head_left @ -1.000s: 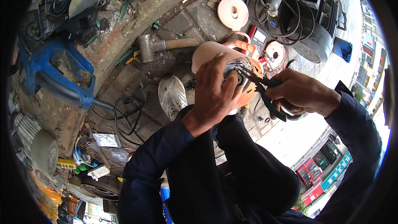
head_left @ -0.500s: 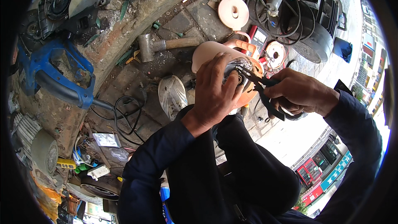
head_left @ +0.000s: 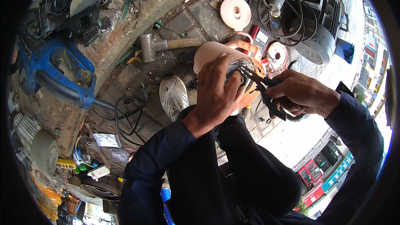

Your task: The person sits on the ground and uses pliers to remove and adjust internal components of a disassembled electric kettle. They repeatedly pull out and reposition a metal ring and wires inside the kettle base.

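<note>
Daylight pours in from your three o'clock, bleaching the pavement [head_left: 287, 143] white at four. Toward nine o'clock, the ground [head_left: 129, 81] sits in softer shade. At six, your dark trousers [head_left: 196, 175] sink nearly to black. Your right hand [head_left: 306, 93] looks sharp; fisheye distortion bends edges toward the blackened rim.

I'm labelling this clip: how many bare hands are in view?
2: the left hand lies on the peach-coloured housing; the right hand grips dark pliers. Some fingers are partly hidden.
</note>
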`<state>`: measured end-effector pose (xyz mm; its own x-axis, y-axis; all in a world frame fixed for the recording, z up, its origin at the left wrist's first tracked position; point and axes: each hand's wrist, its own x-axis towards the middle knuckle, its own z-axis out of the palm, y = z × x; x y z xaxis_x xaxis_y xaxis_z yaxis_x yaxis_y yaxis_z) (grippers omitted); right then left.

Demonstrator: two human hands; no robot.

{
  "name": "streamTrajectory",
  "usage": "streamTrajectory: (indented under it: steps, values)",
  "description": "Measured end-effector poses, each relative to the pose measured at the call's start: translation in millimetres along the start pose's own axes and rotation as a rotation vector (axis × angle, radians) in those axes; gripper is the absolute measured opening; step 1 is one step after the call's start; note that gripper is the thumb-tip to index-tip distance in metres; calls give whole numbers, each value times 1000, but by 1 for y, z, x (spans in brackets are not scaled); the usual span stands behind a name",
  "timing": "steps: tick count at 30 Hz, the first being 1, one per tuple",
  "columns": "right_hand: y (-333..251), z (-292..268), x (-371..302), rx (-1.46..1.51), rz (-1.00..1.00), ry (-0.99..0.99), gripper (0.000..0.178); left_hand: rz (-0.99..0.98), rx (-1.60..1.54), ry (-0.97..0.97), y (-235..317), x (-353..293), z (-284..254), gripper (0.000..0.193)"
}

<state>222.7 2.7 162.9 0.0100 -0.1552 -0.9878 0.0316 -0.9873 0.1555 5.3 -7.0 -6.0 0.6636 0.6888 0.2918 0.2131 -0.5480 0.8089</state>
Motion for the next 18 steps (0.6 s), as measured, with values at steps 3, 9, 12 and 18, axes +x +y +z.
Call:
streamTrajectory:
  steps: [3, 9, 12, 18]
  values:
    - [1, -1, 1, 20, 17, 4, 21, 8, -1, 8, -1, 0, 1, 48]
    - [5, -1, 1, 83, -8, -31, 21, 0, -4, 1, -1, 0, 1, 48]
    - [7, 0, 0, 108, -3, -8, 19, -4, 4, -6, -1, 0, 1, 47]
    - [7, 0, 1, 54, -14, -16, 19, 3, 14, 9, 0, 0, 2, 47]
